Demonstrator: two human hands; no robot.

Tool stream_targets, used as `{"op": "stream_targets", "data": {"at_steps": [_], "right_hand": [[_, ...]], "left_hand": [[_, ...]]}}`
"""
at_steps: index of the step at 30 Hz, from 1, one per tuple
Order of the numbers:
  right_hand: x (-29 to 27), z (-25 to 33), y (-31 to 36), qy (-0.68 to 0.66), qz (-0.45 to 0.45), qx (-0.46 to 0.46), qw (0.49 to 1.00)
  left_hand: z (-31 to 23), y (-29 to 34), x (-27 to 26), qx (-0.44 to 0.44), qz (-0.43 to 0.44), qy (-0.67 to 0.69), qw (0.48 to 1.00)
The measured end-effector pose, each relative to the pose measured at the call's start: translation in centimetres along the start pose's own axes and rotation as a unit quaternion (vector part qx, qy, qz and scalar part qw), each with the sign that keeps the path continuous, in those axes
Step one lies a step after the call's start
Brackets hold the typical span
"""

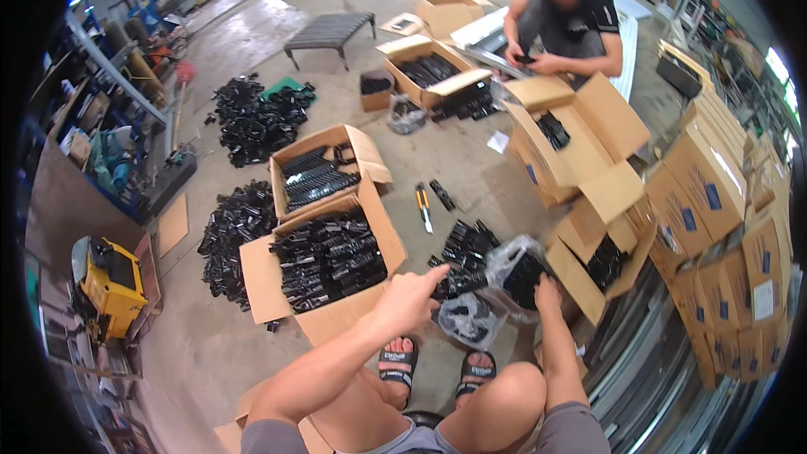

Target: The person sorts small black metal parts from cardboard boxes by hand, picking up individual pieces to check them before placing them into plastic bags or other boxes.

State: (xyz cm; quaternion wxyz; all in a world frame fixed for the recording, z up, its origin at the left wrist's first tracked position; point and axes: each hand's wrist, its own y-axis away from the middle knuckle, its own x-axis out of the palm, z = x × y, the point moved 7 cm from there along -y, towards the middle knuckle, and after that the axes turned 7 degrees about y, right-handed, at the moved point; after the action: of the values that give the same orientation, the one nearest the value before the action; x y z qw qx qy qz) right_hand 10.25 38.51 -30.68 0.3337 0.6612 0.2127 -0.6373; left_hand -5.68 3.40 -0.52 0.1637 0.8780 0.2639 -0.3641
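My left hand (408, 301) is over the floor between an open carton and a loose pile of small black parts (467, 245). Its index finger points forward and the others look curled; black pieces show right beside them, and I cannot make out what they hold. At a clear plastic bag (514, 250) full of black parts, my right hand (548, 294) reaches to the near right edge, its fingertips hidden. A second crumpled clear bag (467, 319) lies in front of my feet. Rows of black parts (329, 257) fill the open carton (388, 235) on the left.
A yellow-handled cutter knife (423, 207) lies on the floor ahead. Beyond the cartons are heaps of black parts (259, 118). A co-worker (565, 25) crouches at the far right, handling something dark. Stacked cartons (702, 193) and long metal profiles (647, 378) line the right side.
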Motion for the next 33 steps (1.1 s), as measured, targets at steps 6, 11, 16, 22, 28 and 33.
{"op": "stream_targets", "data": {"at_steps": [6, 11, 16, 22, 28, 33], "right_hand": [[0.0, 2.5, -0.1, 0.106, -0.022, -0.116, 0.987], [-5.8, 5.3, 3.4, -0.177, -0.093, -0.033, 0.979], [-8.9, 8.1, 5.1, -0.603, 0.237, -0.004, 0.762], [-28.1, 16.0, 11.8, -0.6, 0.12, -0.186, 0.769], [-32.9, 21.2, 15.1, -0.334, -0.037, -0.317, 0.887], [-31.3, 23.0, 14.2, -0.279, -0.079, -0.325, 0.9]], "left_hand": [[1.7, -0.5, 0.9, 0.0, 0.008, -0.006, 1.0], [1.7, -0.4, 1.1, 0.0, 0.004, -0.008, 1.0], [0.8, -0.6, 0.8, 0.03, -0.032, -0.016, 0.999], [0.0, -0.8, 0.6, 0.018, -0.035, -0.048, 0.998], [-0.8, 0.4, 0.5, 0.046, -0.044, -0.06, 0.996], [-1.0, 0.6, 0.6, 0.066, -0.051, -0.083, 0.993]]}}
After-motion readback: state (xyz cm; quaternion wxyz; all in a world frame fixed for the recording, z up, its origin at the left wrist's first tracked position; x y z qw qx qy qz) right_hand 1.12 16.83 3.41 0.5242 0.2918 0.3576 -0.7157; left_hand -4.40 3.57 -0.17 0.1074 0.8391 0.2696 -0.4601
